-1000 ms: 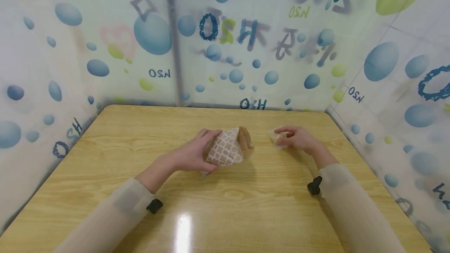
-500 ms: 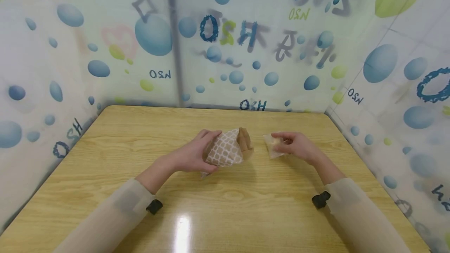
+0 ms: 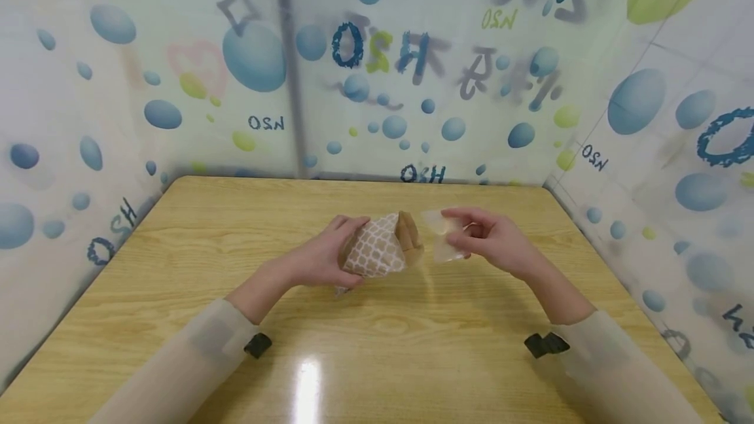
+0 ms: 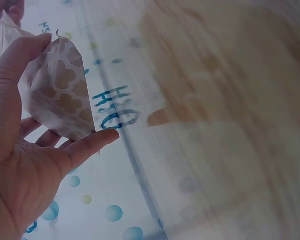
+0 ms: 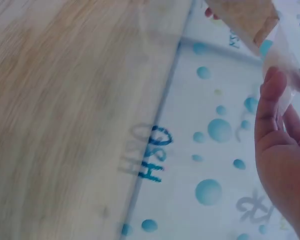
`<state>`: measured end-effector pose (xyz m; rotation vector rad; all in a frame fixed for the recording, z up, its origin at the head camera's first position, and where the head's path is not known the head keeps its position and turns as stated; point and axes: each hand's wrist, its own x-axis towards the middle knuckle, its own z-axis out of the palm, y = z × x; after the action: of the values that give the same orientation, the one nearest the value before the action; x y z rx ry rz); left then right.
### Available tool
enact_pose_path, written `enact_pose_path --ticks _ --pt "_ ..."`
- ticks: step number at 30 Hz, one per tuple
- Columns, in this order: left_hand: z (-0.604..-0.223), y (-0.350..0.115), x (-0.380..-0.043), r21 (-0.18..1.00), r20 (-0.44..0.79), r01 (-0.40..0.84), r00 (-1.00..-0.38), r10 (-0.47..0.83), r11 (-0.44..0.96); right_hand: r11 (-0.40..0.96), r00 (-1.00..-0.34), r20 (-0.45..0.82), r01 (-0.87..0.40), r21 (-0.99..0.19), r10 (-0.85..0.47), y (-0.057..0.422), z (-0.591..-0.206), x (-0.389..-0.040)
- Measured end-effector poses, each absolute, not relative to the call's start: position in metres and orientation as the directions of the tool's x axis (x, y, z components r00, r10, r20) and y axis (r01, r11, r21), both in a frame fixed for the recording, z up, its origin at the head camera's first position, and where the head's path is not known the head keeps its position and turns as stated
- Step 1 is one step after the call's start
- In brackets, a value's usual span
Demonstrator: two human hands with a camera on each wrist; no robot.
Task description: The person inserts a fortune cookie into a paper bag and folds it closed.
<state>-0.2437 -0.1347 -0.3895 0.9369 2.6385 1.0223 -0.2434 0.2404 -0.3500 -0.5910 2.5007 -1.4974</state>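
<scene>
On my feed the left hand [image 3: 324,254] curls thumb and fingers round the left end of a patterned paper bag [image 3: 376,248], short of the tabletop's [image 3: 389,345] far edge; I judge it light and easily creased, best held loosely there. Rightward, nearer the far right corner, the right hand [image 3: 501,241] pinches a translucent packet [image 3: 443,250] (slick and flimsy, probably) by its right side.
</scene>
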Motion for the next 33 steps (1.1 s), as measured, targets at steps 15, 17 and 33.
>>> enact_pose_path --ticks 15,17,33 --pt "-0.389 -0.13 -0.24 0.655 0.048 0.498 -0.778 0.626 0.569 0.507 -0.883 0.099 -0.351 -0.787 -0.458 0.206 -0.338 -0.236" --pt "-0.388 -0.129 -0.24 0.656 0.052 0.505 -0.772 0.634 0.561 0.51 -0.883 0.108 -0.36 -0.781 -0.458 0.203 -0.339 -0.237" --pt "-0.389 -0.126 -0.241 0.666 0.068 0.513 -0.765 0.641 0.541 0.558 -0.901 0.157 -0.379 -0.738 -0.403 0.184 -0.341 -0.23"
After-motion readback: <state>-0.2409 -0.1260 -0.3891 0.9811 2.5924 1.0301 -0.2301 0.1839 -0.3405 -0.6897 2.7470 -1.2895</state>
